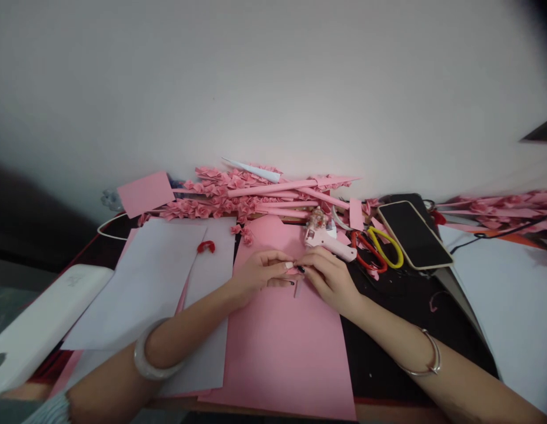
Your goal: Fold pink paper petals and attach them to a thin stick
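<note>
Over a large pink sheet [284,353], my left hand [259,274] and my right hand [330,277] meet at the fingertips. Both are closed in a pinch around a small pink paper piece [292,271], mostly covered by the fingers. A thin pale strip [298,288] shows just below the fingertips. Behind my right hand lies a pink glue gun [330,242]. Small pink paper flowers [242,232] rest at the top of the sheet, beyond my left hand.
White sheets [141,277] with a red curled item [206,247] lie left. Pink flower stems [264,191] line the wall. Red scissors [365,250], yellow scissors [387,247] and a phone [415,234] lie right. A white device [47,324] sits far left.
</note>
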The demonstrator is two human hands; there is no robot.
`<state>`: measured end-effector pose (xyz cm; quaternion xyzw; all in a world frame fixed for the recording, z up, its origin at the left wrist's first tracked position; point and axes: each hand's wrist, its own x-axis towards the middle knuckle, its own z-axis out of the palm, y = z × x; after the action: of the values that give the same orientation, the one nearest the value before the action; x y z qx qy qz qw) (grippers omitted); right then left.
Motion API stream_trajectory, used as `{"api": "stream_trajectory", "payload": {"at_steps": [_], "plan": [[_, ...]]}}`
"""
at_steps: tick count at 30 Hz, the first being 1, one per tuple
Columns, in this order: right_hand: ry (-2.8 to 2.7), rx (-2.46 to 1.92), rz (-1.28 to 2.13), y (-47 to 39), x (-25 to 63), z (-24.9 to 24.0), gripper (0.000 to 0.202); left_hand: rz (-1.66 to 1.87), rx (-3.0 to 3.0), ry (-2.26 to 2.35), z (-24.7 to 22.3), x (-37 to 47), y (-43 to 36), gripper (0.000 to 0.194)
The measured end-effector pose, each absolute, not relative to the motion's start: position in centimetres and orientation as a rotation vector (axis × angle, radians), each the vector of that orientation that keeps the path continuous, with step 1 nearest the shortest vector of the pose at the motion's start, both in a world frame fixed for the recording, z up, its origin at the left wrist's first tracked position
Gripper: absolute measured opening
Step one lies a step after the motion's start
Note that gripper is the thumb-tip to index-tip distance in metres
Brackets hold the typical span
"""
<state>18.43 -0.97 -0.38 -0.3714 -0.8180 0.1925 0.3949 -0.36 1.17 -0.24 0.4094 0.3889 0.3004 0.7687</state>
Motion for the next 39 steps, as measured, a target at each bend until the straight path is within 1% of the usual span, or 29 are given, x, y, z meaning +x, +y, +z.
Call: {"api": "stream_trajectory", "payload": {"at_steps": [3,6,9,11,20,26,29,33,39], "plan": [[-2.027,-0.982,0.457,-0.9,18.4,-0.3,0.023,0.718,0.894,0.866,-0.3,-0.3,1.2,0.022],[-1.959,-1.071,0.471,-1.0,18.4,-0.3,0.024,0.773,0.907,0.865,-0.4,-0.2,1.3,0.028],[-1.926,-1.17,0.521,-1.0,18.4,-0.5,0.017,0.797,0.946,0.864,-0.6,-0.3,1.3,0.038],[-1.94,-1.205,0.549,-1.0,18.4,-0.7,0.012,0.775,0.966,0.867,-0.5,-0.3,1.3,0.04],[-1.996,-1.145,0.651,-1.0,18.4,-0.9,0.009,0.729,1.05,0.944,0.1,0.2,1.1,0.022],[-1.799,-1.064,1.053,-0.9,18.1,-0.7,0.009,0.769,0.998,0.965,0.5,0.1,0.9,0.027],[-1.77,-1.033,1.179,-0.7,18.1,-0.6,0.01,0.792,0.978,0.956,0.5,0.1,0.9,0.028],[-1.796,-1.029,1.221,-0.6,18.1,-0.6,0.012,0.814,0.979,0.963,0.5,0.2,1.0,0.027],[-1.82,-1.054,1.198,-0.6,18.2,-0.6,0.013,0.814,1.002,0.947,0.5,0.2,0.9,0.026]]}}
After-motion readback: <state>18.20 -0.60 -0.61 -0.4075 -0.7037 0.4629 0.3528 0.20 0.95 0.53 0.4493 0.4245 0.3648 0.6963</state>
